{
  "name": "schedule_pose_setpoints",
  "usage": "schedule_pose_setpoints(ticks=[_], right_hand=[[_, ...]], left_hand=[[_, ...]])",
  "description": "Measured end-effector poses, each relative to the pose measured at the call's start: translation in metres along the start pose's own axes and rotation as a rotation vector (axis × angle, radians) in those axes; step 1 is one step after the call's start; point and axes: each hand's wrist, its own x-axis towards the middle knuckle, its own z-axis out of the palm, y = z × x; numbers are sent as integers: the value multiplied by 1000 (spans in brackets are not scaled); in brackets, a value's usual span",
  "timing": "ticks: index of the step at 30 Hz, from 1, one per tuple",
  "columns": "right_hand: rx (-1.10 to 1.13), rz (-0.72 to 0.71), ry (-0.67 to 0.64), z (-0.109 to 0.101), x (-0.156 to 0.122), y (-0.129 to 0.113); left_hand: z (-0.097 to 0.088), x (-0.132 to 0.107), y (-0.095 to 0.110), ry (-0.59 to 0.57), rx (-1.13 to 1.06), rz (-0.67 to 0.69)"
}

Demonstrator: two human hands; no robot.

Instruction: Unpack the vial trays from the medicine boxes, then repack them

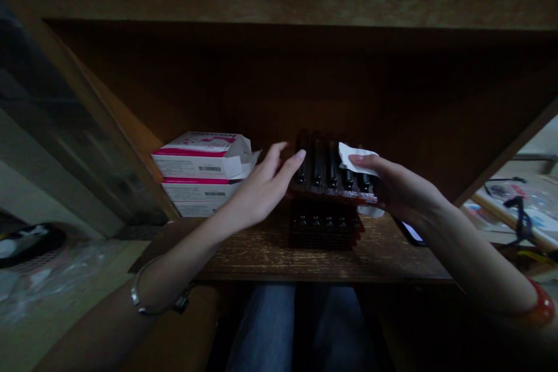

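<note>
Right hand (403, 195), fingers together, clamped a red-edged blister tray of dark vials (326, 171); left hand (261, 186), fingers apart, touched its edge.

Bare forearms (475, 261), no sleeves. Thin silver bracelet (157, 297) with clasp behind left hand (261, 186); glossy red bangle (539, 309) behind right hand (399, 189); blue jeans (261, 325) below both hands; pale fingernails (300, 155).
</note>
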Motion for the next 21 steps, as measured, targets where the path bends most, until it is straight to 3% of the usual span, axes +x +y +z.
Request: schedule_pose_setpoints(ticks=[3, 7, 10, 15, 21], right_hand=[[4, 52, -4, -1, 2, -1], [-95, 39, -83, -6, 10, 4], [-276, 23, -89, -12, 14, 6], [-613, 15, 7, -28, 11, 2], [-663, 12, 20, -37, 4, -5]], left_hand=[[16, -4, 1, -243, -369, -126], [18, -4, -1, -258, -656, -309], [18, -4, -2, -266, -665, -362], [20, -5, -5, -309, -649, -374], [17, -5, -6, -368, -507, -405]])
